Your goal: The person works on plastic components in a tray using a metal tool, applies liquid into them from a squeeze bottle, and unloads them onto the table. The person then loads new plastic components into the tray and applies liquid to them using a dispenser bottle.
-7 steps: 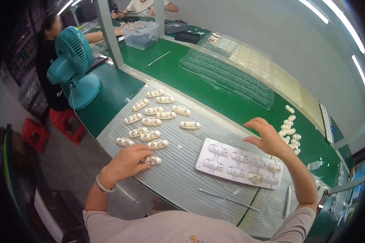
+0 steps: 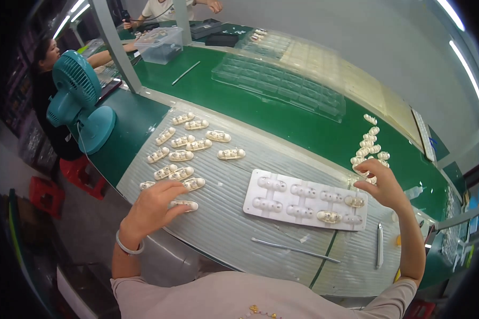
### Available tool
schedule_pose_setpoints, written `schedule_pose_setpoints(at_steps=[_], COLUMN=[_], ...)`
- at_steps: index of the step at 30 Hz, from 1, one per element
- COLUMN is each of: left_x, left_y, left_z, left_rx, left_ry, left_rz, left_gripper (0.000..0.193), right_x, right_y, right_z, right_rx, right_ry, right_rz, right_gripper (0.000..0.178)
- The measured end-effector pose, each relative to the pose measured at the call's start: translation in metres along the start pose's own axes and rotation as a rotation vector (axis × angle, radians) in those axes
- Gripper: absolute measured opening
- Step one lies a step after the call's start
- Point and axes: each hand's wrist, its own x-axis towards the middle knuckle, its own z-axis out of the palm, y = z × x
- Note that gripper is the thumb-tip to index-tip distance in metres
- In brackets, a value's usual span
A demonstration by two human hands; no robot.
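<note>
My left hand is over the lower left of the ribbed mat, thumb and forefinger apart. Beside its thumb lies a small cream, boat-shaped part with rounded ends, partly covered by the hand. Several similar parts are spread on the mat beyond it. My right hand is open at the right, thumb and fingers apart, near a loose cluster of cream parts. Between my hands sits a white moulded tray with paired hollows. Two cream parts sit in its right portion; the other hollows show no cream part.
A thin grey rod and a slim silver tool lie near the front edge. Clear plastic trays are stacked beyond the mat. A teal fan stands at left, near a seated person. A clear bin is farther back.
My right hand has moved from above the white tray toward the cluster at right. My left hand has lifted slightly off the part beside it. The whole view has shifted a little.
</note>
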Motion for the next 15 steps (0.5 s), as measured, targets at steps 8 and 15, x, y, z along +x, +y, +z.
schedule_pose_setpoints(at_steps=[8, 15], left_x=[0.103, 0.197], left_y=[0.047, 0.132], left_z=[0.037, 0.141], left_rx=[-0.104, -0.318], left_ry=[-0.103, -0.257], left_rz=[0.420, 0.758], left_gripper=[0.023, 0.026], right_x=[-0.057, -0.083], right_y=[0.017, 0.033], right_z=[-0.011, -0.009], right_rx=[-0.247, -0.276], right_ry=[-0.022, -0.176], right_rz=[0.017, 0.220], right_gripper=[0.042, 0.053])
